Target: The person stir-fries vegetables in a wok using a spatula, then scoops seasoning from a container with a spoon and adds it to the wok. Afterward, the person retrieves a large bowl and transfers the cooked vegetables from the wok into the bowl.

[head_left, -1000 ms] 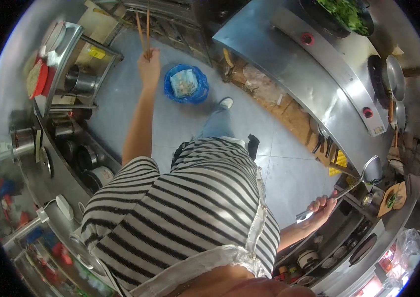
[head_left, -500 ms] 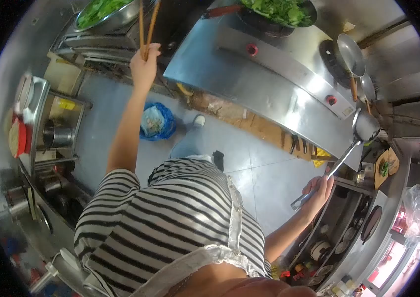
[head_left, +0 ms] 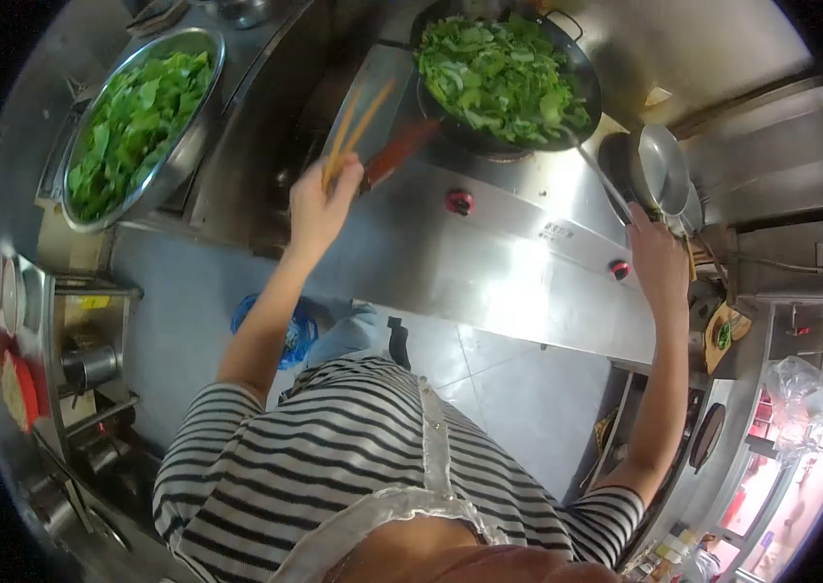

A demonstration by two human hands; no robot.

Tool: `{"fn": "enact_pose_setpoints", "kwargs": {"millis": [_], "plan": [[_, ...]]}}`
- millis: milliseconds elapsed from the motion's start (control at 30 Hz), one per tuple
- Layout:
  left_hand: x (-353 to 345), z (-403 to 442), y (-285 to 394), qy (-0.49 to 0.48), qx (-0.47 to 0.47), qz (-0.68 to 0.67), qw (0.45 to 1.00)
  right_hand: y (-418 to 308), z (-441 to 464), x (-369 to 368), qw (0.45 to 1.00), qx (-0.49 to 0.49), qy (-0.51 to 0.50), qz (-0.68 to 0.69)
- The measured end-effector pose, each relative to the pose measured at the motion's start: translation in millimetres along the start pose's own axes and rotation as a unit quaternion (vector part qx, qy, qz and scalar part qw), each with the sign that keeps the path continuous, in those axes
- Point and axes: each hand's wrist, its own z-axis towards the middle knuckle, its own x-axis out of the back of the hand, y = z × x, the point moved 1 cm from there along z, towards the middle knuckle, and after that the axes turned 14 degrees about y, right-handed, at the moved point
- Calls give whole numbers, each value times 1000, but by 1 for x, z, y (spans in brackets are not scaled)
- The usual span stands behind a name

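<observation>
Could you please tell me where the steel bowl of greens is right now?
In the head view, the steel bowl is at the upper left, to the left of the person's left hand and the chopsticks it holds.

Blue-lined bin [head_left: 297, 335] on grey floor [head_left: 518, 389]

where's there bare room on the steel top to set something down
The widest bare patch is the steel top between the red knobs and its front edge. It's crowded left of the wok, where the left hand holds chopsticks near the brown handle, and right of it, by the pans.
</observation>
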Motion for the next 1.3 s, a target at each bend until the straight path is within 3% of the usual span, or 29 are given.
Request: {"fn": "enact_pose_setpoints", "kwargs": {"millis": [67, 133, 167, 200, 233, 267, 367, 433, 500, 567, 700, 767, 800, 867, 900, 933, 967, 1000, 1033, 1067, 1133, 1167, 1300], "plan": [[-3, 0, -7, -79, 66, 10, 995, -15, 27, -1, 992, 96, -38, -76], [-5, -2, -6, -74, 46, 22, 996, -39, 45, -12, 987, 108, -65, -101], [-7, -3, -10, -92, 93, -11, 991, -50, 54, -23, 981, 120, -86, -124], [-10, -3, -12, -110, 137, -43, 983, -57, 62, -51, 985, 122, -49, -108], [-10, -4, -13, -112, 117, -18, 987, -62, 72, -75, 990, 133, -7, -50], [-11, -5, -13, -114, 117, -21, 986, -69, 87, -93, 987, 126, -8, -99], [-11, -10, -14, -90, 112, -59, 988, -45, 114, -105, 986, 135, -22, -89], [-11, -6, -9, -86, 126, -61, 986, -17, 130, -73, 980, 155, -110, -56], [-9, -7, -6, -83, 141, -63, 984, 16, 140, -50, 976, 193, -96, -36], [-8, -7, -3, -85, 147, -74, 983, 28, 150, -3, 989, 95, -78, 86], [-10, -12, 1, -63, 156, -82, 982, 61, 196, -4, 994, 25, -79, 67], [-13, -15, -2, -50, 178, -81, 979, 55, 223, -5, 985, -61, -158, -34], [-13, -16, -3, -50, 175, -82, 980, 55, 238, -10, 985, -62, -155, -33], [-13, -17, -5, -44, 156, -70, 984, 54, 260, -27, 956, -54, -260, -124], [-12, -17, -5, -42, 153, -68, 985, 45, 253, -59, 994, 5, 112, -13], [-12, -16, -5, -46, 142, -53, 987, 37, 236, -109, 876, 63, 467, 100], [-11, -16, -5, -52, 133, -37, 989, 75, 262, -171, 915, 251, 255, 187], [-12, -17, -8, -52, 133, -37, 989, 115, 289, -211, 873, 416, 19, 255], [-13, -20, -12, -49, 122, -38, 991, 75, 282, -197, 951, 172, -113, 232], [-15, -20, -14, -44, 110, -41, 992, 26, 268, -174, 950, -84, -233, 188], [-15, -15, -8, -46, 95, -24, 994, 9, 252, -186, 978, -35, -81, 191], [-14, -15, -5, -55, 83, -4, 995, 6, 241, -184, 994, 11, 5, 111], [-16, -18, -8, -46, 157, -65, 984, -2, 201, -159, 988, 108, 93, -52]]}}
